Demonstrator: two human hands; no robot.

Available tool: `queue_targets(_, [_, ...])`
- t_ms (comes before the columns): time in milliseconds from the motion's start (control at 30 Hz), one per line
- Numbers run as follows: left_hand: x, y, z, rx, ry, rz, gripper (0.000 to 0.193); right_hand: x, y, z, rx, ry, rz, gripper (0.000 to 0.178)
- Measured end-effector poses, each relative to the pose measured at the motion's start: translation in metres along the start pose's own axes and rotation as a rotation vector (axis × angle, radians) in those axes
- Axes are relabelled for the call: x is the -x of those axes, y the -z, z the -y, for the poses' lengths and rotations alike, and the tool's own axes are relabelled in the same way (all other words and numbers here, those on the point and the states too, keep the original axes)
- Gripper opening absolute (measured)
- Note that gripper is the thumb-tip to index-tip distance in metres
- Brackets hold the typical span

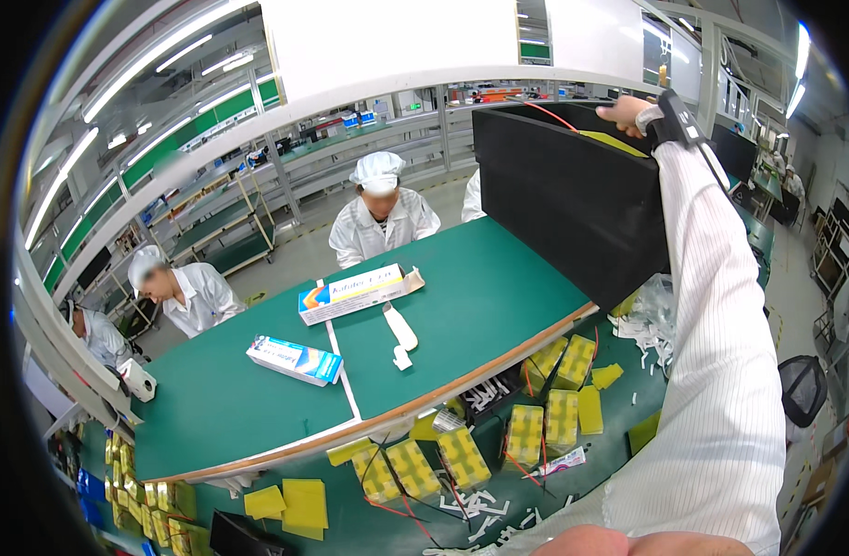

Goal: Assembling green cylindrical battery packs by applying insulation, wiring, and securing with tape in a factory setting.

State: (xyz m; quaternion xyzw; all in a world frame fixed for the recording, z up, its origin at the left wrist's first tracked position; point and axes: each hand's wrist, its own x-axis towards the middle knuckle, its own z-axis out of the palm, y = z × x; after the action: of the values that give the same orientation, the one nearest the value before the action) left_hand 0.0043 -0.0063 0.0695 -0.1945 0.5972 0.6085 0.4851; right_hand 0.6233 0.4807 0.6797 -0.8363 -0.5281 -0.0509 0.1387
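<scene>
My right arm, in a white striped sleeve, reaches up the right side to a large black open-topped box (pixel 573 195). My right hand (pixel 626 116) is over the box's opening near its right end, fingers curled; whatever they may hold is too small to make out. A black device (pixel 681 120) is strapped at that wrist. Just below the hand, a yellow sheet (pixel 614 142) shows inside the box. A red wire (pixel 547 113) rises from the opening to the left of the hand. My left hand is out of view.
A raised green shelf (pixel 480 306) carries two small cartons (pixel 361 293) (pixel 295 360) and a white tube (pixel 399 329). Below lie yellow-wrapped battery packs (pixel 464 458) with wires, yellow sheets (pixel 304 505), a small glue tube (pixel 563 461) and white strips (pixel 475 508). Co-workers (pixel 385 213) sit opposite.
</scene>
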Motion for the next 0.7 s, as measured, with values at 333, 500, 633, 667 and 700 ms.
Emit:
queue_targets(333, [0.003, -0.010, -0.010, -0.076, -0.016, 0.071, 0.080, 0.122, -0.042, -0.041, -0.558, 0.629, -0.593, 0.069])
queue_targets(500, [0.006, -0.016, -0.014, -0.122, -0.029, 0.105, 0.080, 0.126, -0.063, -0.025, -0.654, 0.541, -0.873, 0.061])
queue_targets(633, [0.009, -0.020, -0.016, -0.151, -0.031, 0.123, 0.080, 0.134, -0.063, -0.023, -0.631, 0.573, -0.935, 0.060])
queue_targets(667, [0.010, -0.020, -0.016, -0.159, -0.033, 0.122, 0.080, 0.139, -0.062, -0.019, -0.630, 0.591, -0.936, 0.058])
queue_targets(700, [0.012, -0.019, -0.017, -0.161, -0.037, 0.119, 0.080, 0.150, -0.058, -0.012, -0.629, 0.618, -0.947, 0.057])
